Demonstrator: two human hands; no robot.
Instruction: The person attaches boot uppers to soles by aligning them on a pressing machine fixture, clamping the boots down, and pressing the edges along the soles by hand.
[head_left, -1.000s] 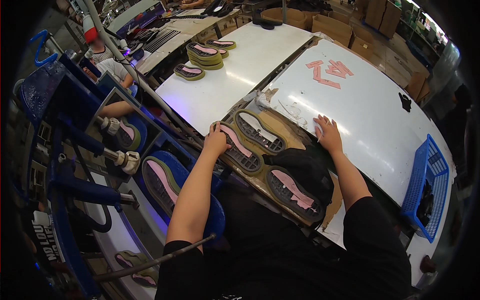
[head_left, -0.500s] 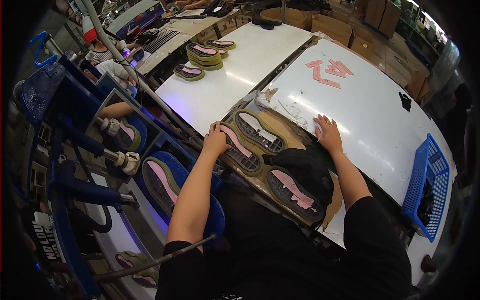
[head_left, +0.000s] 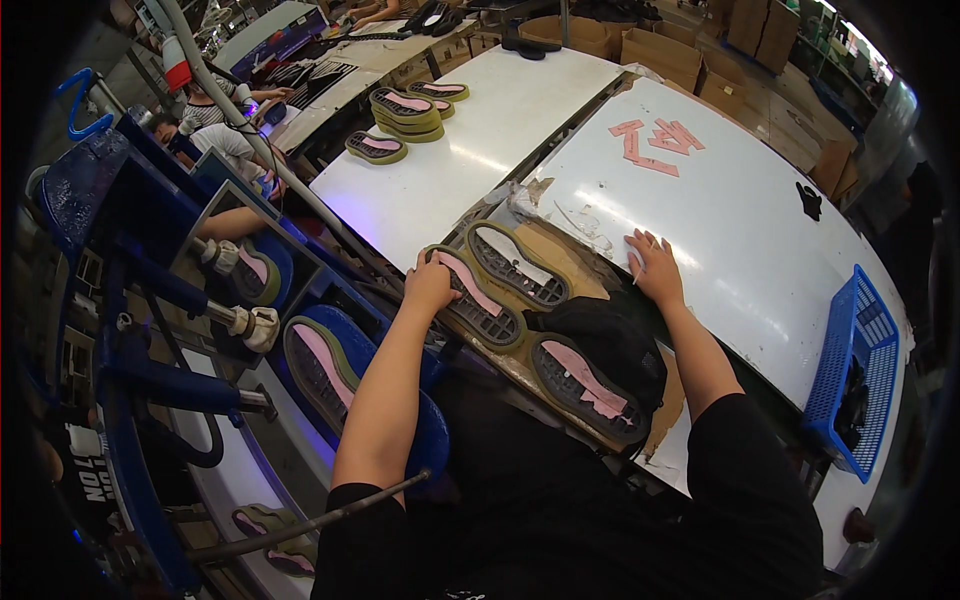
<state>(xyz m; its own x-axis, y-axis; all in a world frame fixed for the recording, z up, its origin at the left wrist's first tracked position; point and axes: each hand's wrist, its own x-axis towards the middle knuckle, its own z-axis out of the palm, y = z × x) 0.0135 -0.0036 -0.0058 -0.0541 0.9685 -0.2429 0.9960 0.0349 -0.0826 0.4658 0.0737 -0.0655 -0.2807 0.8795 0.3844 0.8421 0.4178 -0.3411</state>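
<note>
- Torn-insert shoe sole (head_left: pixel 590 390): lies nearest the body, its pink strip ragged toward the near end.
- Blue machine (head_left: pixel 165 375): stands at the left; a green-rimmed sole (head_left: pixel 318 360) with a pink strip sits on its blue bed.
- Black fabric item (head_left: pixel 610 345): bunched just beyond the torn-insert shoe sole; its kind cannot be told.
- Pink-strip shoe sole (head_left: pixel 480 300): lies on the near ledge, left of the black fabric item, tread cells facing up.
- Left hand (head_left: pixel 431 284): contacts the far-left end of the pink-strip shoe sole. Fingers are together and bent at the rim; whether they pinch it cannot be told.
- White-insert shoe sole (head_left: pixel 517 263): lies just right of the pink-strip shoe sole, on cardboard (head_left: pixel 560 248).
- Right hand (head_left: pixel 655 268): rests at the near edge of the white tabletop (head_left: pixel 720 240), fingers slightly spread. A thin pale item shows beside them, too small to identify.
- Blue basket (head_left: pixel 850 380): stands at the right, dark items inside.
- Pink strips (head_left: pixel 655 140): lie loose toward the tabletop's far end.
- Stacked soles (head_left: pixel 408 118): stand on the far-left table (head_left: pixel 480 120).
- Cardboard boxes (head_left: pixel 662 58): stand beyond the tables.
</note>
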